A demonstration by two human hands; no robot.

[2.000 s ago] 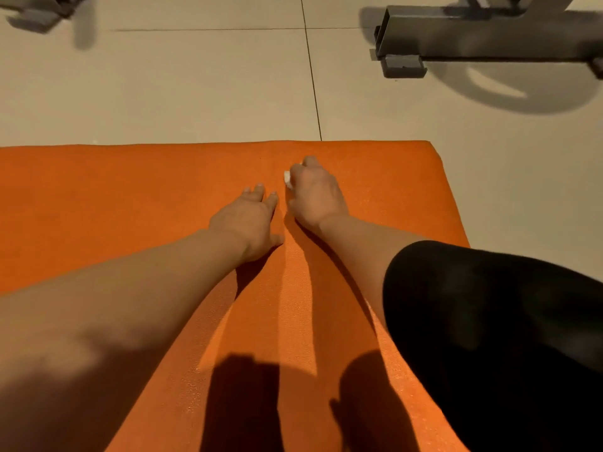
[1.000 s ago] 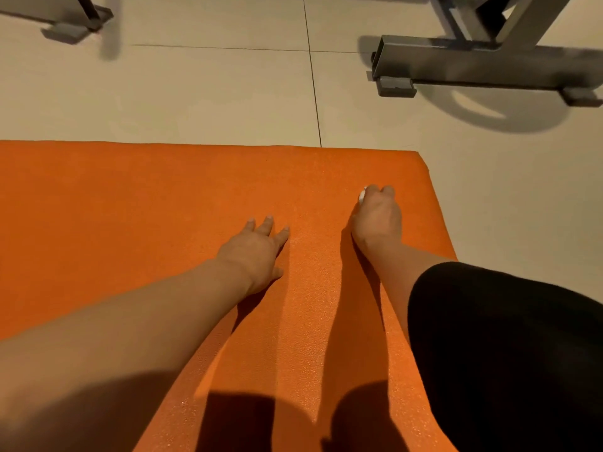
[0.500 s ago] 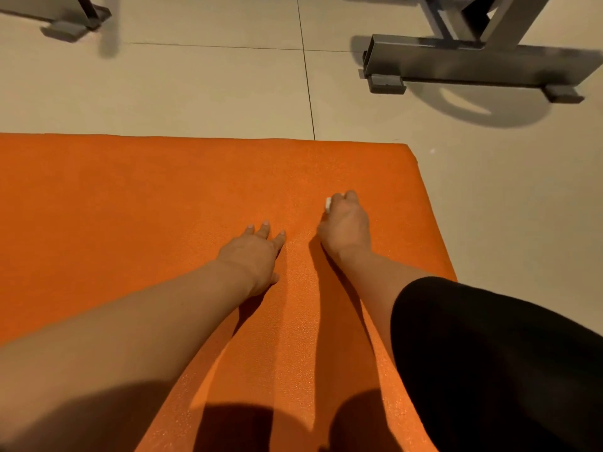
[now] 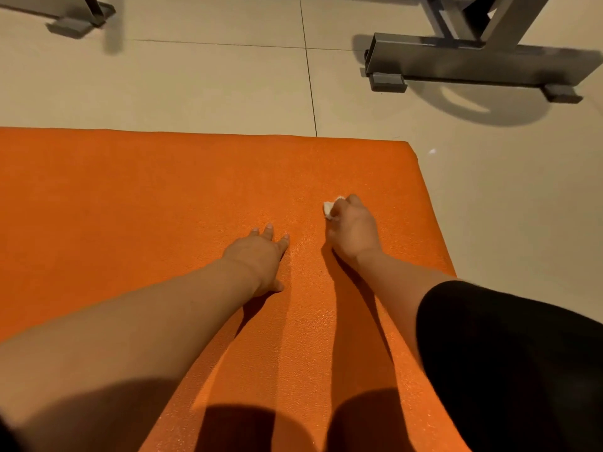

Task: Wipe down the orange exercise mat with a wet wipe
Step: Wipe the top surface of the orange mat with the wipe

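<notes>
Here, the orange exercise mat [image 4: 137, 203] lies flat on a pale tiled floor [image 4: 195, 86] and fills most of the head view; its far edge runs straight across, and its far right corner sits just short of a grey metal equipment frame [image 4: 463, 65] that stands on the tiles beyond it. The right hand [image 4: 352, 228] is down on the mat, toward that far right corner but well inside the edges; its fingers are curled round a small bunched white wet wipe [image 4: 329, 208], of which only a crumpled bit shows past the knuckles, touching the mat. The left hand [image 4: 257, 259] rests palm down on the mat just beside the right one, on the side away from the corner; its fingers are straight and slightly spread, holding nothing. Both bare forearms reach out over the mat from its near end, throwing dark shadows on the orange surface; a black sleeve [image 4: 509, 363] covers the right upper arm above the mat's right edge. Another grey metal foot [image 4: 76, 22] stands on the tiles beyond the mat's far edge, well apart from the frame.
</notes>
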